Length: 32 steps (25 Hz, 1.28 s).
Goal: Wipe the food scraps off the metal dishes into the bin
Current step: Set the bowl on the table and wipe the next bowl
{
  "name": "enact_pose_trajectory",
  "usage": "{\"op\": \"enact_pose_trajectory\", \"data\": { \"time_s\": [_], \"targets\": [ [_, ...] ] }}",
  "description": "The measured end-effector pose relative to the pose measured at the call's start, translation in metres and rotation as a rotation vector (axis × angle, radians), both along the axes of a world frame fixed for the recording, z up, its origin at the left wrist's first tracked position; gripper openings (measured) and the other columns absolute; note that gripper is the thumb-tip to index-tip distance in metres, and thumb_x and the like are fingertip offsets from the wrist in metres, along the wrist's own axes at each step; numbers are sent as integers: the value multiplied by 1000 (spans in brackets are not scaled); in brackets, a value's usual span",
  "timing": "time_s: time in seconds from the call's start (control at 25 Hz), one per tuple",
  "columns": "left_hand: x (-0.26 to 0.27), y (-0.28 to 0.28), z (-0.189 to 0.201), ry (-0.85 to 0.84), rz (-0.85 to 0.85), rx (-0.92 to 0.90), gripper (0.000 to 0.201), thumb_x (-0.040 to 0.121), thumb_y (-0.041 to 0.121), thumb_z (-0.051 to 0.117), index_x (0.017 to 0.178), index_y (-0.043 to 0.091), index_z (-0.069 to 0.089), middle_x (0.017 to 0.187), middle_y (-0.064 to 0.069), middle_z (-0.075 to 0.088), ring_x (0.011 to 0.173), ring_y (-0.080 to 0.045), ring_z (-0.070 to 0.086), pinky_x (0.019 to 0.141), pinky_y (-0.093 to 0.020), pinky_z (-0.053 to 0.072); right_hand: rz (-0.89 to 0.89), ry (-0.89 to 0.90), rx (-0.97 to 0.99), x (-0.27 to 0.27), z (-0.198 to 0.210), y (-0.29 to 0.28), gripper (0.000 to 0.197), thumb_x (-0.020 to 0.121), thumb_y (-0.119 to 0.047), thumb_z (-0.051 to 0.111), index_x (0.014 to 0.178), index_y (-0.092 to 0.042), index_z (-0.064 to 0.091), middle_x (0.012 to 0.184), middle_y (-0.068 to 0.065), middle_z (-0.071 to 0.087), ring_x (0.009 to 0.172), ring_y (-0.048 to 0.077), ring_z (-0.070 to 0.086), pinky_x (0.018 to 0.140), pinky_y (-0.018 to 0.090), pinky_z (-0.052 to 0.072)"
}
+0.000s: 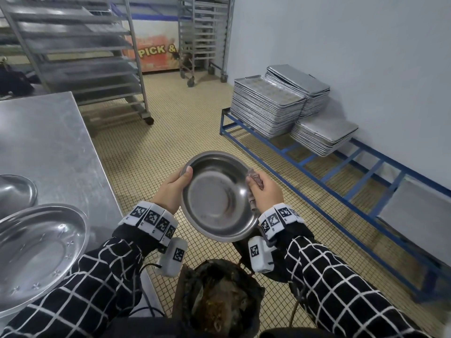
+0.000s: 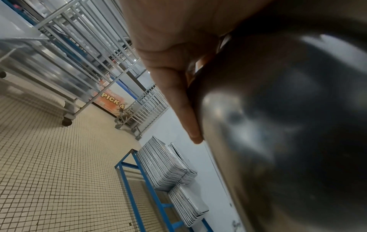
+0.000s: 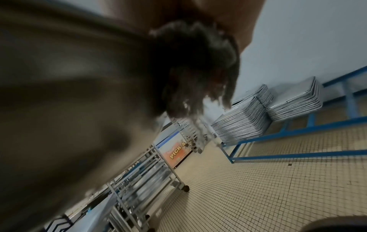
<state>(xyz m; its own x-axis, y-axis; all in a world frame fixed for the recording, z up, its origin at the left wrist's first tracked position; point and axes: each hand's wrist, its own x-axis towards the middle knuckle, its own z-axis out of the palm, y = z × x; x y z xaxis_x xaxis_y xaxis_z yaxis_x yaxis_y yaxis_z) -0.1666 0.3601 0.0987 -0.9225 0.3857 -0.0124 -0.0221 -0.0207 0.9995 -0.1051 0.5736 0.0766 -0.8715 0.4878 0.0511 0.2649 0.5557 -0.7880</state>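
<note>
Left hand (image 1: 170, 191) grips the rim of the round shiny steel bowl (image 1: 217, 198), thumb hooked over its edge. Right hand (image 1: 266, 191) clutches a crumpled grey-brown rag (image 1: 255, 180) against the opposite rim. Bowl is held tilted above the black-lined scrap bin (image 1: 219, 301).

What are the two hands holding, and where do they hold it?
The left hand grips the metal bowl by its left rim, thumb over the edge. The right hand holds a crumpled wiping cloth, bunched in its fingers against the bowl's right rim.
</note>
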Motion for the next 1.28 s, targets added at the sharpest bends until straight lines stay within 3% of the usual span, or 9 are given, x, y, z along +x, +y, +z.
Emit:
{"op": "enact_pose_trajectory", "data": {
  "time_s": [0.2,0.28,0.44,0.56,0.68,0.92,1.04,1.16,1.28],
  "targets": [
    [8,12,5,75,154,66,25,102,29,37,106,32,61,95,8,67,84,-4,64,70,-13,47,-294,72,-265,7,-8,-24,24,98,-33,47,93,-11,54,74,-5,56,62,4,54,49,11,38],
    [8,13,4,110,161,88,23,101,29,39,114,28,58,102,6,66,90,-7,64,75,-17,49,-320,84,-262,10,-6,-29,21,98,-31,46,93,-11,53,74,-7,53,63,1,51,48,9,34],
    [-1,8,6,6,-20,20,45,95,35,49,133,15,37,100,-5,60,81,-23,63,77,-37,53,-163,108,-139,17,16,-6,22,97,-32,49,90,-12,56,75,-4,58,62,4,55,53,12,39],
    [-3,4,4,-148,-157,33,57,86,40,54,130,5,41,90,-5,60,68,-16,63,67,-27,56,-16,50,-9,26,36,10,17,96,-34,50,94,-19,58,80,-6,62,67,3,59,55,11,39],
    [8,4,6,-159,-122,55,38,99,36,40,113,4,56,75,0,68,61,-9,66,57,-16,52,-41,87,36,33,42,6,21,95,-37,49,90,-19,58,75,-6,61,64,5,59,53,11,41],
    [6,15,6,-51,74,101,70,87,69,38,138,21,41,131,-10,55,114,-22,58,98,-40,48,-361,264,-187,19,36,-34,20,97,-30,48,94,-10,50,74,-9,51,63,1,51,44,6,38],
    [12,20,10,-24,0,110,30,97,35,47,124,33,37,122,-7,52,104,-22,62,89,-40,53,-408,288,-227,13,37,-30,18,97,-29,49,97,-11,51,78,-10,51,72,7,53,52,11,34],
    [1,12,18,-78,-14,221,43,93,27,53,129,25,30,117,-9,49,82,-21,64,68,-33,57,-250,248,-129,21,46,-10,18,96,-30,50,96,-13,56,79,-9,56,71,2,56,54,10,36],
    [-7,-3,22,-96,-86,230,69,74,35,58,135,11,35,112,-14,54,81,-24,61,78,-38,55,-58,177,-76,27,55,-2,16,94,-33,53,90,-19,59,78,-6,63,67,-1,59,55,9,41]
  ]
}}
